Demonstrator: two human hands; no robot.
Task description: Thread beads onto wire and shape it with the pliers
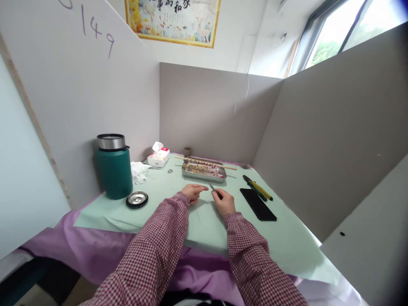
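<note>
My right hand [225,203] is closed around slim, pointed metal tweezers [212,187], which point up and to the left. Just left of their tip is my left hand [192,193], its index finger stretched toward the tweezers and its other fingers curled in. Anything held in those left fingers is too small to make out. Behind both hands lies a shallow metal tray [204,176] holding small gold and red pieces. Across the tray rests a thin wooden stick [228,167] with small pieces strung or wrapped along it.
On the right lie a black flat slab [258,205] and yellow-green pliers [259,189]. A green flask [114,172] stands at left beside its round lid [137,199]. Behind are crumpled tissue [139,172], a tissue pack [159,157] and a small cup [188,151]. Grey partitions [210,110] enclose the table.
</note>
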